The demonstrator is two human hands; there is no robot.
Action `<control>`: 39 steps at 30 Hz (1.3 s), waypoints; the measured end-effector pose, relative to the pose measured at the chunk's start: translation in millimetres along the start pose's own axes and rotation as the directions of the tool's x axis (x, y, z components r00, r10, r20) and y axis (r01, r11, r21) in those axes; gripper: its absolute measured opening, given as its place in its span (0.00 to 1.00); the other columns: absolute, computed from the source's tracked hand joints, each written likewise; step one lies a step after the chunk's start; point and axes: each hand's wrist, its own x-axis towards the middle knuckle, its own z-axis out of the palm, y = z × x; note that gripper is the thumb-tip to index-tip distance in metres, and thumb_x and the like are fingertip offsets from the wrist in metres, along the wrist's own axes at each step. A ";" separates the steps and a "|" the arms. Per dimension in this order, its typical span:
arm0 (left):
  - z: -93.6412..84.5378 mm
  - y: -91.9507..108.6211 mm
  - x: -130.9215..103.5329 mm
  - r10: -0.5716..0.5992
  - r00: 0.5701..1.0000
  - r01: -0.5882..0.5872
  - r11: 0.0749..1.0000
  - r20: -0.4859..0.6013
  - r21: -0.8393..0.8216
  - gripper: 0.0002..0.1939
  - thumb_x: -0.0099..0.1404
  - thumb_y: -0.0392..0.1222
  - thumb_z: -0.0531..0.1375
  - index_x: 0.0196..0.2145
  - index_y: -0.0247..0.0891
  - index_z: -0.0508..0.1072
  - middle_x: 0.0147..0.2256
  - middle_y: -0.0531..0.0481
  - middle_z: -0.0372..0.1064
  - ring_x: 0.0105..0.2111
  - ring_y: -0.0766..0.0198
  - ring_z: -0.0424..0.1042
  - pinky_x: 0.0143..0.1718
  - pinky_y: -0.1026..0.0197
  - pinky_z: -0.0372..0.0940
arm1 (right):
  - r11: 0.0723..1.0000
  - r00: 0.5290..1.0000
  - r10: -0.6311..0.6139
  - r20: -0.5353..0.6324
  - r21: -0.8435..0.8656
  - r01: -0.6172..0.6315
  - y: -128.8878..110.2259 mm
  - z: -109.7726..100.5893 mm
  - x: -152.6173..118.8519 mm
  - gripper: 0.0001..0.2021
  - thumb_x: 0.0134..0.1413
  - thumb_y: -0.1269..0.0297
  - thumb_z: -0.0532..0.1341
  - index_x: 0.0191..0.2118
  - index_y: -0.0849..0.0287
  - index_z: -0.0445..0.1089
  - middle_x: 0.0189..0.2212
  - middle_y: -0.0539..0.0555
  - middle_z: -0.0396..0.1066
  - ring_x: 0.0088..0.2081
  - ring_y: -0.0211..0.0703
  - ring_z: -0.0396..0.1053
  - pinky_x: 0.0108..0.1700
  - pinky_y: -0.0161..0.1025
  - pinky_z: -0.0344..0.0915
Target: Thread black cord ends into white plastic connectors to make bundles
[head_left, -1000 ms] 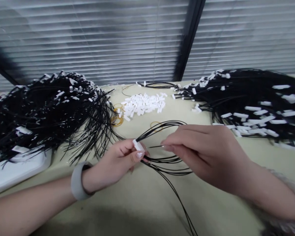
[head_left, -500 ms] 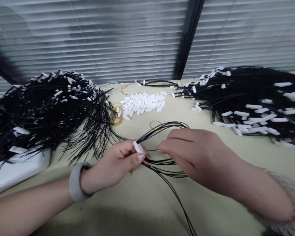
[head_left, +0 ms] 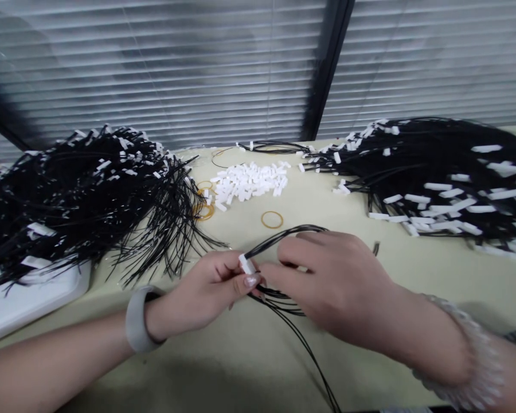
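Note:
My left hand [head_left: 210, 282] pinches a small white plastic connector [head_left: 246, 264] between thumb and fingers. A bundle of thin black wires [head_left: 273, 239] loops out of the connector's far end toward the right. My right hand [head_left: 339, 278] is closed beside the connector, its thumb and index fingertips close to the near end. It pinches a black wire, which its fingers mostly hide. More black wires [head_left: 298, 331] pass beneath both hands, and a few trail down to the table's front edge.
A heap of black wires [head_left: 69, 189] lies at left, partly over a white tray [head_left: 64, 287]. Loose white connectors [head_left: 251, 182] are piled centrally, beside yellow rubber bands [head_left: 272, 219]. At right lies a large pile of wires with white connectors [head_left: 447, 155]. Window blinds [head_left: 223, 69] stand behind.
My right hand has moved left, bringing its fingertips and the pinched wire up to the connector. My left hand has shifted slightly right and down, still holding the connector.

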 end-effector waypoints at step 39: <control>-1.3 -12.9 -0.2 -0.045 0.917 0.044 0.999 -0.397 -0.012 0.09 0.64 0.45 0.53 0.33 0.37 0.67 0.22 0.57 0.58 0.22 0.72 0.57 0.24 0.68 0.56 | 0.746 0.835 0.339 0.433 0.418 -0.519 1.7 4.4 5.4 0.09 0.55 0.64 0.54 0.28 0.58 0.68 0.14 0.43 0.61 0.17 0.28 0.53 0.25 0.30 0.49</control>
